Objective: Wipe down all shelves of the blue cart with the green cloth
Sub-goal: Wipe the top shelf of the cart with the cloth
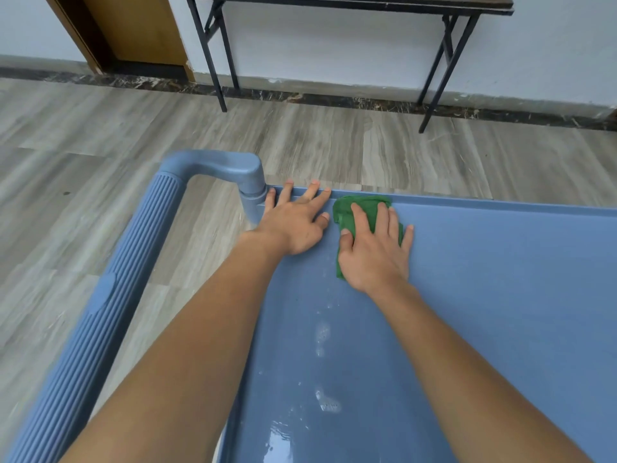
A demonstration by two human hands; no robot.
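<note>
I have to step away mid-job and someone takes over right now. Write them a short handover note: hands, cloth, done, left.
Left hand: open, flat on the blue cart's top shelf, fingertips at the far rim beside the handle post.
Right hand: flat, pressing the green cloth onto the shelf by the far rim.
Done: wiping is under way at the far left corner.
Left: pale smears and wet patches nearer you; lower shelves are out of view, so check them.

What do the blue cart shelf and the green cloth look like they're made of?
The top shelf looks like moulded plastic, smooth with a slight sheen: even blue, raised rim, glare near the front. The green cloth under the right hand looks like soft matte fabric, crumpled; its weave is too fine to tell.
</note>
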